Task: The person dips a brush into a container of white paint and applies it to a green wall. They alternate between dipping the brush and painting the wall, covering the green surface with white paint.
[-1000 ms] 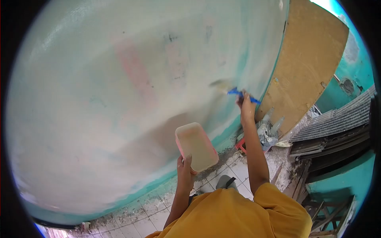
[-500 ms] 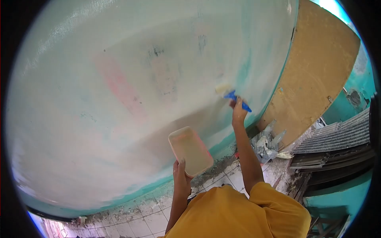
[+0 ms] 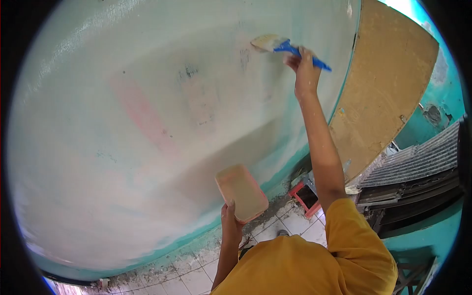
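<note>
My right hand (image 3: 307, 71) is wrapped round the blue handle of a paintbrush (image 3: 287, 46). Its pale bristles lie against the upper part of the wall (image 3: 162, 59), beside a dark smudge. White paint covers most of this wall thinly, with turquoise, a pink patch and dark marks showing through. My left hand (image 3: 230, 219) grips the lower left edge of a shallow rectangular paint tray (image 3: 243, 191), thumb over the rim. Pale paint lies in the tray, which is held low in front of the wall.
A brown wooden board (image 3: 388, 73) stands to the right of the painted wall. Corrugated sheets (image 3: 413, 164) are stacked at the right. On the tiled floor (image 3: 184, 280) near the wall's foot is a red-framed object (image 3: 307, 195) with a dark middle.
My right hand has carried the paintbrush up the wall, its bristles now higher and slightly further left. The tray has shifted slightly right and down in the view, still in my left hand.
</note>
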A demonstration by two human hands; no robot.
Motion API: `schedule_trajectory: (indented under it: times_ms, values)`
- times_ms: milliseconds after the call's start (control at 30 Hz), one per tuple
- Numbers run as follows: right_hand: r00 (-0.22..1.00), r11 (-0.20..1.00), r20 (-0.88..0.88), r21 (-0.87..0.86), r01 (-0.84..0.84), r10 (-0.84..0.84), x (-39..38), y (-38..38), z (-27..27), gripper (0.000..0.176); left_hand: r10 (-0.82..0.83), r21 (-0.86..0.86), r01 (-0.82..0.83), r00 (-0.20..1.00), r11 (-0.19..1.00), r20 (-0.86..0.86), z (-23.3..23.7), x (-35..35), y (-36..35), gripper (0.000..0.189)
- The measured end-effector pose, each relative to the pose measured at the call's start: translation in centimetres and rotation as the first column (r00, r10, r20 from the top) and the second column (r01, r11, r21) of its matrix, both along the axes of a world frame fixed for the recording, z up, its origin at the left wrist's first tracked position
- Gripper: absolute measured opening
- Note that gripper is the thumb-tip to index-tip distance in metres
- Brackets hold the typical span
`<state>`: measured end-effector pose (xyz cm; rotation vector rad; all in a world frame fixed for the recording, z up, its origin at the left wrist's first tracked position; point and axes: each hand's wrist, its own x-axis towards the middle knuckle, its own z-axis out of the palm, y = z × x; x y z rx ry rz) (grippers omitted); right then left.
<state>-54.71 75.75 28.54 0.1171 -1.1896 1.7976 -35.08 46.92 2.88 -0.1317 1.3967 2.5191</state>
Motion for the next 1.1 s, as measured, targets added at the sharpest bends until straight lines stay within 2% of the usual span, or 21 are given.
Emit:
schedule_trajectory:
  times_ms: [33,133,200,267,333,367,433,500,633,667,733,767,833,900,1000,1033,1067,1100]
  values:
    - [0.999,0.998,-0.036,-0.052,0.027,-0.029,-0.5,0.0,-2.2,0.029,-0.002,0.003,0.002,1.000,1.000,0.004,0.0,0.1,-0.3,0.063]
    - [0.983,0.962,0.181,-0.271,0.019,0.031,-0.5,-0.8,-13.5,0.028,-0.046,0.007,0.046,0.999,0.999,0.001,0.0,0.2,-1.5,0.063]
    - [0.961,0.940,0.276,-0.331,0.076,0.020,0.3,-1.9,-22.3,0.024,-0.118,0.150,0.114,0.993,0.982,0.015,0.0,0.2,-2.7,0.064]
    - [0.945,0.918,0.323,-0.386,0.094,0.039,1.9,-2.5,-25.9,0.022,-0.098,0.128,0.094,0.995,0.987,0.028,0.0,0.5,-3.5,0.065]
    - [0.876,0.957,0.478,-0.275,0.088,0.057,3.1,-3.3,-26.4,0.022,-0.080,0.103,0.075,0.996,0.992,0.042,0.0,0.7,-4.5,0.065]
    - [0.879,0.956,0.475,-0.278,0.091,0.054,2.5,-3.2,-25.9,0.022,-0.079,0.089,0.073,0.995,0.993,0.068,0.1,0.8,-5.1,0.065]
    - [0.880,0.974,0.471,-0.169,0.153,-0.057,1.8,-2.8,-20.5,0.023,-0.083,0.073,0.076,0.992,0.994,0.095,-0.2,1.1,-6.2,0.065]
    - [0.887,0.982,0.426,0.023,0.187,-0.179,1.2,-2.8,-12.8,0.025,-0.118,-0.019,0.119,0.991,0.993,0.055,-0.6,1.1,-7.2,0.062]
    - [0.983,0.991,0.125,0.001,0.134,-0.133,1.1,-4.5,2.3,0.026,-0.174,0.038,0.172,0.984,0.984,0.041,-0.1,1.4,-9.5,0.063]
    - [0.983,0.990,0.123,0.002,0.139,-0.138,1.2,-4.9,4.1,0.026,-0.165,0.034,0.164,0.985,0.986,0.048,0.0,1.6,-9.9,0.064]
    - [0.998,0.998,-0.059,-0.056,-0.006,0.002,1.5,-5.7,6.4,0.024,-0.158,0.032,0.156,0.986,0.987,0.050,0.1,1.7,-10.8,0.064]
    - [0.998,0.999,-0.064,-0.053,-0.004,0.001,1.3,-5.8,5.5,0.024,-0.184,0.056,0.182,0.983,0.982,0.030,0.2,1.7,-11.3,0.064]
    - [0.997,0.981,-0.063,-0.192,0.034,-0.047,-0.2,-5.2,0.6,0.022,-0.211,0.081,0.210,0.977,0.974,0.003,-0.4,1.5,-12.2,0.063]
    - [1.000,0.970,0.014,-0.242,0.005,-0.001,0.2,-6.7,-6.5,0.023,-0.136,0.160,0.118,0.985,0.980,0.110,-2.1,1.4,-13.2,0.058]
    - [0.967,0.934,0.254,-0.348,0.085,0.007,2.1,-8.4,-17.9,0.023,-0.118,0.204,0.098,0.989,0.974,0.091,-2.4,1.4,-14.2,0.056]
    - [0.946,0.924,0.323,-0.367,0.107,0.019,2.8,-8.9,-20.3,0.023,-0.118,0.206,0.097,0.989,0.974,0.090,-2.1,1.5,-14.3,0.056]
    - [0.946,0.925,0.323,-0.365,0.107,0.018,3.4,-9.0,-21.1,0.023,-0.127,0.221,0.104,0.988,0.970,0.092,-1.5,1.5,-14.2,0.055]
    - [0.910,0.923,0.413,-0.362,0.127,0.037,3.9,-9.2,-21.5,0.023,-0.137,0.236,0.112,0.986,0.965,0.094,-1.2,1.5,-14.3,0.055]
